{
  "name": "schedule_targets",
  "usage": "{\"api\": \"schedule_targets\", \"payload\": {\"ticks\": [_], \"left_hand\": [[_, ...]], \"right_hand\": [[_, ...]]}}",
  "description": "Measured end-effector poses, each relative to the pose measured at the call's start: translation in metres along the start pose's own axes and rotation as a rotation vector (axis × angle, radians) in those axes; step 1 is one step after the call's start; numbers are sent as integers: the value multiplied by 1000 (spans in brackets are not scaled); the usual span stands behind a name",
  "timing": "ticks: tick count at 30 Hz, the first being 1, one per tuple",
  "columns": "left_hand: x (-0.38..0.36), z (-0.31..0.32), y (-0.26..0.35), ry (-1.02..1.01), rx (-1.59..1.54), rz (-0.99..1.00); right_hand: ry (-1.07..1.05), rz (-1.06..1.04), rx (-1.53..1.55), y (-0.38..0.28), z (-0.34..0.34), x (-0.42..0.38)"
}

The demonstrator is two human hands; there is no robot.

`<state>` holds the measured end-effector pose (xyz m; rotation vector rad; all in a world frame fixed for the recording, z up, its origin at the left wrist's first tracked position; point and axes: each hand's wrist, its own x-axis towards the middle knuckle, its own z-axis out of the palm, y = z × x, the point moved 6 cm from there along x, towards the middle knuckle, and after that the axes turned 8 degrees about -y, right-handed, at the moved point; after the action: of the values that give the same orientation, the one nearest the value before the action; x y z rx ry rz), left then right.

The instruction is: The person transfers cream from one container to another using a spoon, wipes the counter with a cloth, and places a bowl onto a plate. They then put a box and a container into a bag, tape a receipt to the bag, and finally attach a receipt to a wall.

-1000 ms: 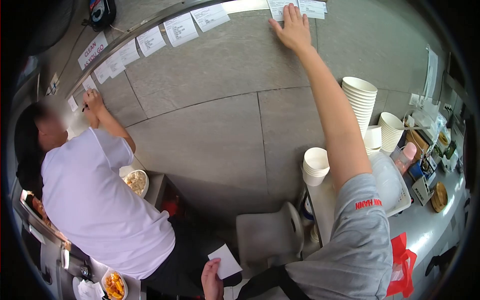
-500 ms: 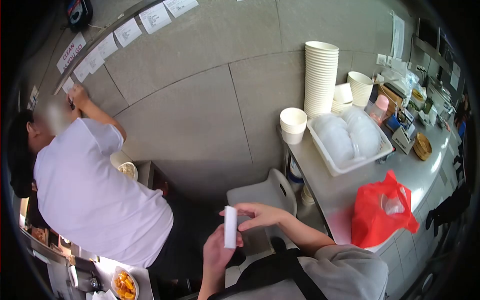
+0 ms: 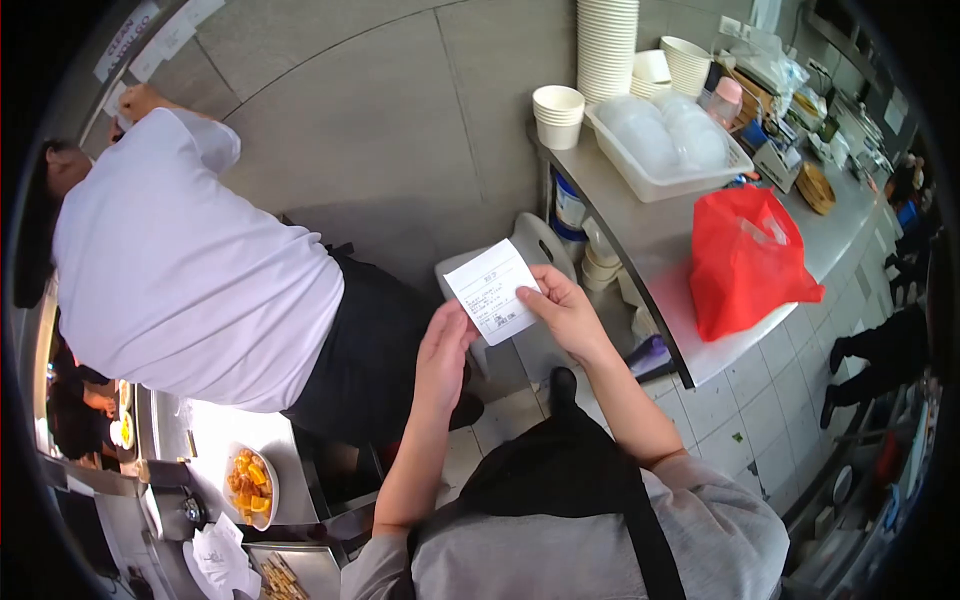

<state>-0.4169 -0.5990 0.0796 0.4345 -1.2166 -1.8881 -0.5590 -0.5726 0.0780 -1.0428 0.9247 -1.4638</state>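
Observation:
A white printed receipt (image 3: 492, 290) is spread flat in front of me, its printed side facing up. My right hand (image 3: 565, 312) pinches its right edge, thumb on top and fingers behind. Along the lower left edge, my left hand (image 3: 443, 348) holds the paper between its fingers, partly hidden behind it. Below the slip is a grey plastic chair (image 3: 545, 240). To the right, a red bag (image 3: 745, 265) stands on the steel counter (image 3: 655, 260).
On the counter are a white basket (image 3: 650, 187) of clear lids, stacked paper cups (image 3: 607, 50) and a shorter cup stack (image 3: 558, 118). A co-worker in a white shirt (image 3: 190, 270) leans at the left wall. A bowl of orange food (image 3: 251, 487) sits at lower left.
The receipt was folded or seen edge-on and now lies opened toward me. My right hand has moved to its right edge. The view has tilted downward, and the co-worker appears higher.

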Motion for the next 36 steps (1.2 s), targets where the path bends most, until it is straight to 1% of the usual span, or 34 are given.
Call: {"api": "schedule_targets", "payload": {"ticks": [2,4,6,7,8,9,10,11,12,13,15,16,19,20,21,22,23,24,25,26,28,29,30,31,35,36], "left_hand": [[1,12,4,-1,202,40],[4,23,-3,-32,223,31],[6,47,-5,-95,316,98],[7,55,-11,-27,315,66],[7,74,-14,-85,310,57],[6,92,-14,-55,379,83],[5,114,-16,-47,439,109],[3,138,-22,-104,497,115],[1,160,-31,-171,549,128],[0,182,-46,-254,497,94],[-6,244,-84,-439,355,-4],[-14,279,-101,-523,264,-68],[-36,375,-158,-757,378,-132],[-41,403,-181,-824,356,-137],[-39,428,-204,-912,437,-86],[-48,462,-227,-997,511,-24],[-54,490,-244,-960,448,-92],[-62,519,-260,-1016,425,-105],[-67,546,-275,-1044,356,-136],[-72,571,-289,-1066,292,-166],[-82,617,-316,-1122,226,-185],[-89,638,-335,-1192,223,-262],[-95,659,-350,-1258,225,-337],[-104,680,-360,-1310,226,-367],[-126,753,-403,-1470,234,-362],[-132,770,-417,-1471,225,-366]], "right_hand": [[29,-36,-18,-3,-5,-12],[74,-52,-36,-12,-13,-30],[125,-76,-51,-19,-25,-51],[149,-80,-163,-25,-31,-63],[190,-91,-283,-33,-42,-76],[254,-143,-486,-43,-52,-94],[262,-107,-546,-58,-59,-114],[253,-183,-692,-74,-67,-136],[241,-178,-680,-84,-80,-158],[231,-186,-712,-94,-96,-181],[275,-110,-739,-123,-130,-243],[335,-161,-820,-131,-148,-275],[520,-165,-841,-154,-208,-379],[585,-103,-881,-158,-228,-414],[662,-38,-904,-163,-245,-440],[740,-35,-913,-175,-255,-475],[821,1,-872,-186,-263,-503],[890,38,-834,-196,-273,-531],[984,-67,-837,-202,-282,-556],[1033,-59,-850,-207,-290,-578],[1121,51,-562,-204,-309,-620],[1159,46,-570,-203,-317,-639],[1255,16,-529,-200,-327,-657],[1345,-14,-485,-199,-337,-676],[1468,42,-460,-203,-373,-734],[1529,-6,-405,-204,-383,-751]]}}
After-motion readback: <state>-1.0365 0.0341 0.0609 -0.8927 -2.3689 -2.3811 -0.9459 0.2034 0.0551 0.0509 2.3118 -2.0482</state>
